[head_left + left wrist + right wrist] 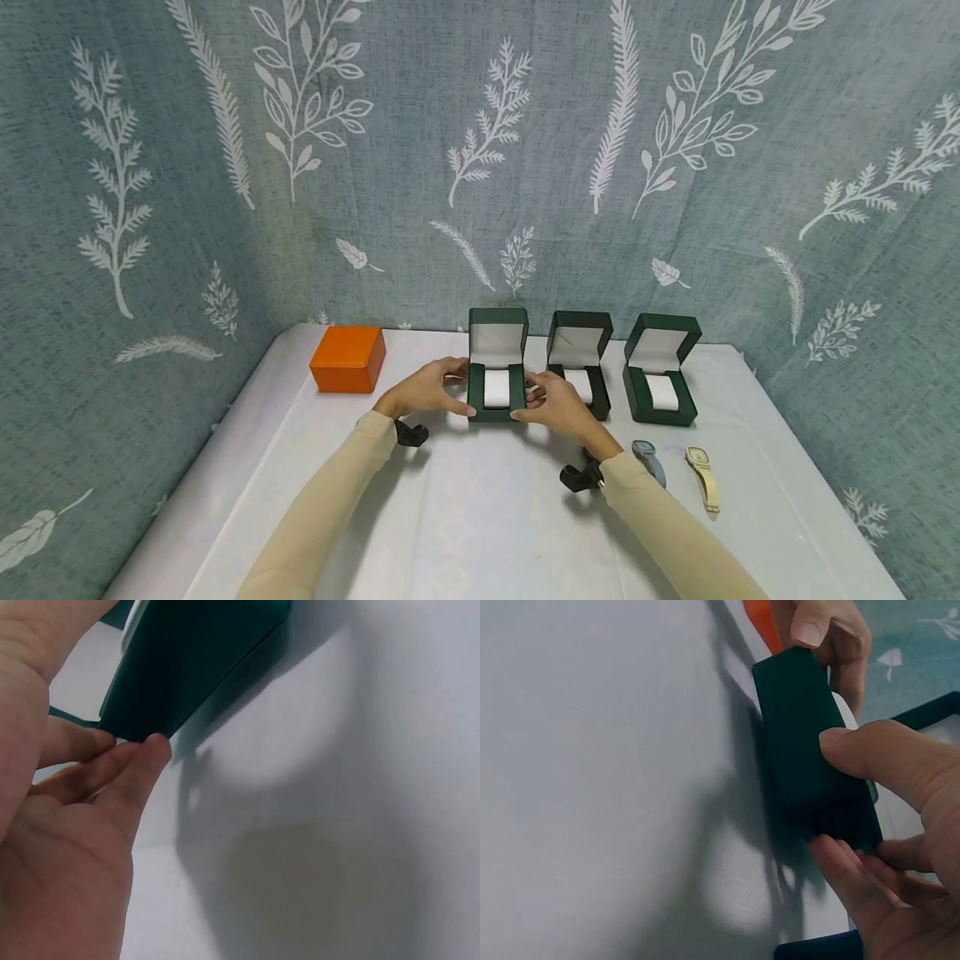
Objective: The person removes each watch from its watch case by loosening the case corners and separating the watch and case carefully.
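Note:
A dark green watch box (498, 317) stands with its lid up between the two hands, a white cushion (497, 388) inside. My left hand (431, 387) grips its left side, thumb at the front corner. On the opposite side my right hand (561, 407) holds it, the thumb pressed to the front face in the right wrist view and the fingertips at the end wall. In the left wrist view, fingertips touch the lower corner of the green box (195, 660). Whether its base rests on the table or is slightly raised, I cannot tell.
Right of the held box stand a black open watch box (581, 320) and another green one (663, 325), each with a white cushion. An orange box (348, 358) sits at the back left. A blue watch (649, 461) and a yellow watch (702, 479) lie near my right forearm.

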Demonstrator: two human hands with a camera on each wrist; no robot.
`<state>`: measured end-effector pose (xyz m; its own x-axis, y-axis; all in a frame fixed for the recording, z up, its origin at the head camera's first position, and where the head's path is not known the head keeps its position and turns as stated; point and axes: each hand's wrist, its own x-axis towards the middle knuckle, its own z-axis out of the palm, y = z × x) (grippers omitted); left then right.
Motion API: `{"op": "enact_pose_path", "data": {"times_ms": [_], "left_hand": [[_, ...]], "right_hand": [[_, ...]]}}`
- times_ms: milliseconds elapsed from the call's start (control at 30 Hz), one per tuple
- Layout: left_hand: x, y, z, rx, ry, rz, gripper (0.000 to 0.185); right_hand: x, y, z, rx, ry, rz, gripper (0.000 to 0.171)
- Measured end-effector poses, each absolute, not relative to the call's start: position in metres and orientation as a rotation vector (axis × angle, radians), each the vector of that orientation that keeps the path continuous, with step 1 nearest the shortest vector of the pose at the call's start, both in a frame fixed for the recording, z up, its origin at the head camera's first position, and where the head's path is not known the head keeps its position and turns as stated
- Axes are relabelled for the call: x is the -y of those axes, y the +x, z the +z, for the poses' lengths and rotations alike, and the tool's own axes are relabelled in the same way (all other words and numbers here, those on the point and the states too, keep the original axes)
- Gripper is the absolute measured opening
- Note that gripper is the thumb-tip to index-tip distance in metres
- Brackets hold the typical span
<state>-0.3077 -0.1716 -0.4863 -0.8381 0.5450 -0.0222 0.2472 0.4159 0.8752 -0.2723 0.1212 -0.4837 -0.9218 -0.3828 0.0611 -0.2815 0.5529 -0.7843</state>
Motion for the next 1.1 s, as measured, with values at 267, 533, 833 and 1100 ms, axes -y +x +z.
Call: {"op": "enact_pose_path", "data": {"times_ms": [267, 533, 833, 1100], "left_hand": [[0.171, -0.313, -0.491, -2.372, 0.617, 1.368, 0.100], [0.170, -0.317, -0.496, -2.380, 0.640, 1.341, 0.099], [0.168, -0.316, -0.494, -2.378, 0.647, 1.335, 0.097], [0.168, -0.318, -0.495, -2.381, 0.642, 1.313, 0.100]], "right_hand": [[-0.117, -0.279, -0.485, -2.704, -0.574, -1.213, 0.084], [-0.116, -0.279, -0.483, -2.717, -0.564, -1.159, 0.082], [-0.114, -0.282, -0.480, -2.743, -0.562, -1.082, 0.083], [-0.114, -0.286, -0.478, -2.707, -0.515, -1.070, 0.085]]}}
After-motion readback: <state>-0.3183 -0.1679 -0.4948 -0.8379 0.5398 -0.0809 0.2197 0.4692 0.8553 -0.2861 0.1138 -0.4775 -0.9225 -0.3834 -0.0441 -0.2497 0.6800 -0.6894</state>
